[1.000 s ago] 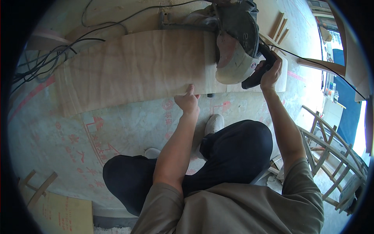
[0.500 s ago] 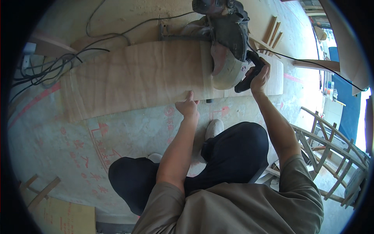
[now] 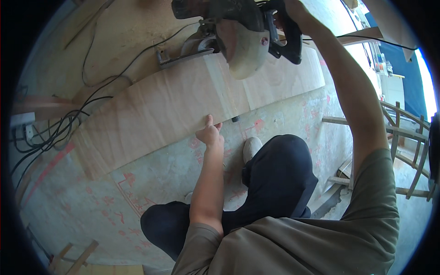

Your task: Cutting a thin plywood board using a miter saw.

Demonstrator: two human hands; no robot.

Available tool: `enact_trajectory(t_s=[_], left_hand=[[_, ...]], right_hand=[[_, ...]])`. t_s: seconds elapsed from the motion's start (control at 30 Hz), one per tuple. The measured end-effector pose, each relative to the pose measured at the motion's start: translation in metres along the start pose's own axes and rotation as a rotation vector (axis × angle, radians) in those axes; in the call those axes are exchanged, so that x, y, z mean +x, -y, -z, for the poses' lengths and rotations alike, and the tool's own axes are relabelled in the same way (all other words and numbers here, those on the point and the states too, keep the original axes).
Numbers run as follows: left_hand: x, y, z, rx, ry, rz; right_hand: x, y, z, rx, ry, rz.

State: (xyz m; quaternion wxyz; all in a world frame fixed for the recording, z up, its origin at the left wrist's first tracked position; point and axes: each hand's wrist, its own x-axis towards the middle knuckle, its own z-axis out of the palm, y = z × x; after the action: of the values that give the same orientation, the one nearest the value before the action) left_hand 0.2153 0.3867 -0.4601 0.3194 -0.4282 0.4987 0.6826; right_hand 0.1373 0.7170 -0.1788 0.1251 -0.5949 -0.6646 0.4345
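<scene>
Head view: the left hand (image 3: 210,134) presses on the near edge of a long plywood board (image 3: 183,107), fingers loosely curled and one fingertip laid on the wood, gripping nothing. Up and to the right of those fingers, the right hand (image 3: 293,11) is clenched around the black handle of a mitre saw (image 3: 243,34) whose blade guard hangs over the board. Black cables (image 3: 55,133) trail away to the left. Below the fingers lies a pale floor sheet (image 3: 137,183) with red markings, beside the person's dark trousers.
</scene>
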Motion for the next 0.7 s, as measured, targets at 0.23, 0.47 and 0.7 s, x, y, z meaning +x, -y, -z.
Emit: enact_trajectory(t_s=[0.23, 0.47, 0.7], left_hand=[[0.004, 0.002, 0.006, 0.010, 0.038, -0.053], [-0.004, 0.001, 0.001, -0.033, 0.047, -0.094], [0.009, 0.007, 0.007, -0.017, 0.072, -0.034]], right_hand=[[-0.042, -0.111, -0.012, 0.031, 0.053, 0.498], [-0.059, -0.170, -0.031, 0.153, 0.050, 0.542], [-0.058, -0.206, -0.044, 0.237, 0.020, 0.627]])
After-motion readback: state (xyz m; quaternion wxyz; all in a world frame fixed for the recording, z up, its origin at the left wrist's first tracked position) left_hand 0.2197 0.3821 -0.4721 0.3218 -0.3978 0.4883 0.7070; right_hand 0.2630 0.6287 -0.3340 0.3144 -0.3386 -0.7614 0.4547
